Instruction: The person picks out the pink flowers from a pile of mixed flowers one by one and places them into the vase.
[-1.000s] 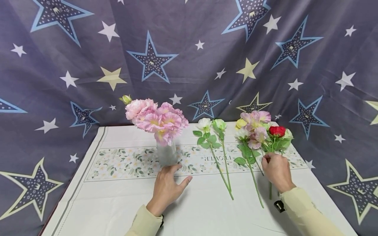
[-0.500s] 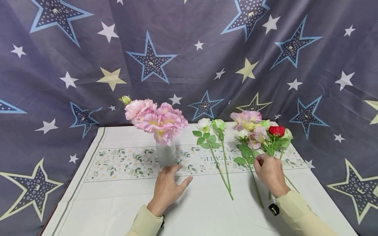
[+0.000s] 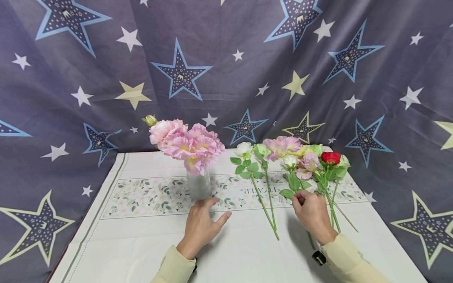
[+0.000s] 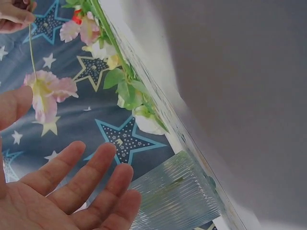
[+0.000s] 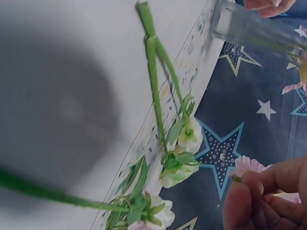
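Observation:
My right hand [image 3: 313,214] pinches the thin stem [image 4: 32,52] of a pink flower with a yellow centre [image 3: 281,147] between thumb and fingertips. That bloom is raised above the table, and the left wrist view shows it from the side. With fingers spread, my left hand [image 3: 199,224] lies close to the base of a clear ribbed vase [image 3: 199,186], holding nothing. Whether it touches the glass I cannot tell. Large pink blooms [image 3: 192,147] and a pale bud [image 3: 150,120] stand in the vase, leaning left.
Between the vase and my right hand lie a white rose [image 3: 244,149] and a green rose [image 3: 262,150] with crossing stems. More flowers lie at the right, including a red one [image 3: 331,158]. The white table [image 3: 240,259] ends at a starry curtain [image 3: 219,67].
My right hand has moved left and a little nearer, drawing the pink flower out leftward from the pile at the right. My left hand has stayed in place.

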`<state>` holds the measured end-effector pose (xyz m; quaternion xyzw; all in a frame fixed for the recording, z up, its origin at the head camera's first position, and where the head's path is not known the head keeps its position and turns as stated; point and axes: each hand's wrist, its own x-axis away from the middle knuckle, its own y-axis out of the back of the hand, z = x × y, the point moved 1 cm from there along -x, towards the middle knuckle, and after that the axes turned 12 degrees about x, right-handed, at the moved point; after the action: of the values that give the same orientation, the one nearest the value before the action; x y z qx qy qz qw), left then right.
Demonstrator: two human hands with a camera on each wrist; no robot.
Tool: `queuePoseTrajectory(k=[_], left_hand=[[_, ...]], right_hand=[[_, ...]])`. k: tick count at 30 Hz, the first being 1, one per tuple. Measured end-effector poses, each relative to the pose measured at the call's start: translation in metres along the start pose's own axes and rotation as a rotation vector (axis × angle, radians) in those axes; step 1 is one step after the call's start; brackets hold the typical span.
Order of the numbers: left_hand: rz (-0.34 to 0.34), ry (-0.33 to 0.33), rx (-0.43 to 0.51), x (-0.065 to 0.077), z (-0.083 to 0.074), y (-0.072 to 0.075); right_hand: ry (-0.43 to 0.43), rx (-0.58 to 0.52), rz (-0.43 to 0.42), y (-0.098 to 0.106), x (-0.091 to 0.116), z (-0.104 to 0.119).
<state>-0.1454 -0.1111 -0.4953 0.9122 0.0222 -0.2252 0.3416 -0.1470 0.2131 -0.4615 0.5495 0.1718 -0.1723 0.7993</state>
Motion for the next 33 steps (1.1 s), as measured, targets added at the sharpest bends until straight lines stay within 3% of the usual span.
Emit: queuePoseTrajectory(k=[11, 33], left_hand=[[-0.011, -0.014, 0.019, -0.001, 0.000, -0.004], [0.035, -0.006, 0.094, -0.002, -0.010, -0.015]], right_hand=[[0.026, -0.050, -0.016, -0.002, 0.006, 0.017], [0.061, -0.137, -0.006, -0.011, 0.021, 0.044]])
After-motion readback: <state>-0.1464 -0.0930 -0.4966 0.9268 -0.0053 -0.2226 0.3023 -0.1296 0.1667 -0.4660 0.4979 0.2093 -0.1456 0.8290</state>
